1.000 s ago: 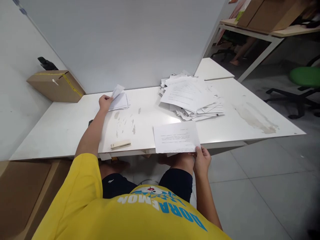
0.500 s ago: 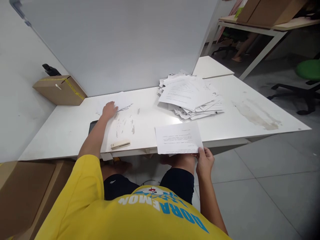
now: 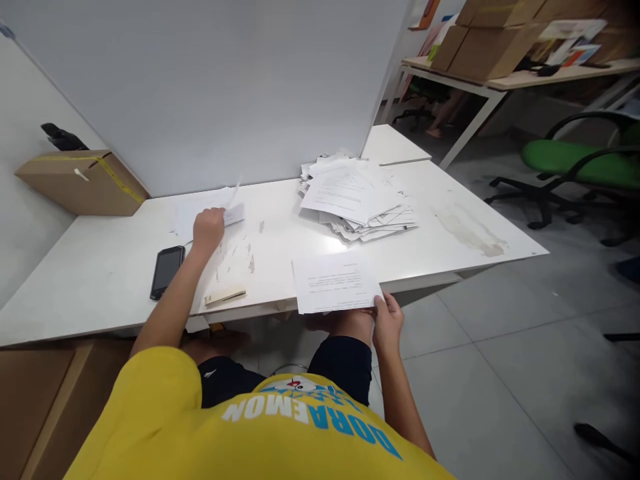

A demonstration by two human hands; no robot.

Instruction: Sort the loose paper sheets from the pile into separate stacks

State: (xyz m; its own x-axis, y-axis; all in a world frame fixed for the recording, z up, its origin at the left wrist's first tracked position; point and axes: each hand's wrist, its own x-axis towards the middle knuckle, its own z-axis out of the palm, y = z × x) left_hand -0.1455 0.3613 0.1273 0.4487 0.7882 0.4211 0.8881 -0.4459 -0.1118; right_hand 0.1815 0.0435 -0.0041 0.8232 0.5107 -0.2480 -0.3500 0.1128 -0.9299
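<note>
My left hand [image 3: 209, 230] is closed on a sheet of paper [image 3: 233, 213] at the back left of the white table, and the sheet's edge curls up beside the knuckles. Other white papers [image 3: 187, 212] lie flat under and behind that hand. Near the front edge, my right hand [image 3: 389, 321] pinches the lower right corner of a printed sheet [image 3: 336, 281], thumb on top. This sheet reaches over the table's edge above my knee. Beyond it rises a messy pile of printed papers [image 3: 357, 197].
A black phone [image 3: 168, 272] lies left of my left forearm, with a beige stapler-like object [image 3: 225, 296] near the front edge. A cardboard box [image 3: 85, 183] stands at the back left, against the whiteboard [image 3: 225, 87]. Green chairs [image 3: 575, 160] stand to the right.
My left hand has closed and lifted the edge of a sheet. My right hand still holds its printed sheet. The view has turned right, and the phone now shows fully.
</note>
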